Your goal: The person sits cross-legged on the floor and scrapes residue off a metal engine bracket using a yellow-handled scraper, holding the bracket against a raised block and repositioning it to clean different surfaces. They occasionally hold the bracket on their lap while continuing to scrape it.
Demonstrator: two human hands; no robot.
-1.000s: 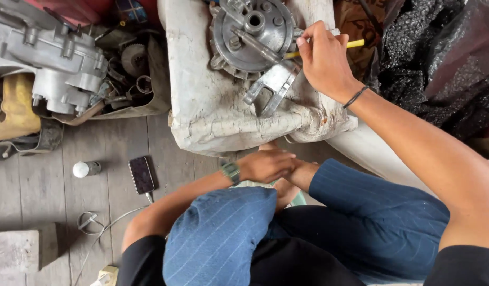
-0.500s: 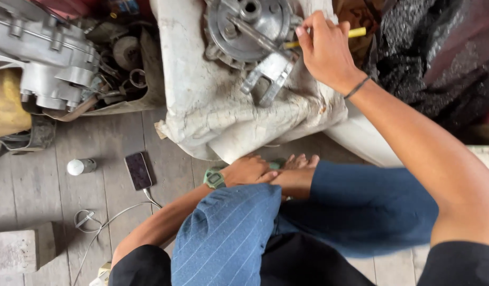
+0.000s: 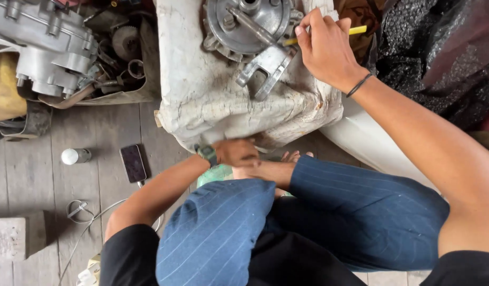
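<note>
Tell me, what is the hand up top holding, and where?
The right hand holds a yellow-handled tool around its middle, tip at the round metal part.

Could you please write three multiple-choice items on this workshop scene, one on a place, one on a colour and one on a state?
1. Where does the dark phone lie?
A. on the plank floor beside a small white-capped bottle
B. on the pale block
C. in the tray of parts

2. What colour is the handle of the tool in the right hand?
A. red
B. yellow
C. blue

3. What is the left hand doing?
A. gripping the round metal part
B. holding the phone
C. resting low by the bare foot, holding no tool

Answers:
1. A, since the phone is flat on the boards near the bottle.
2. B, since the end past the fingers is yellow.
3. C, since it sits below the pale cloth-covered block, away from the round metal part.
</note>
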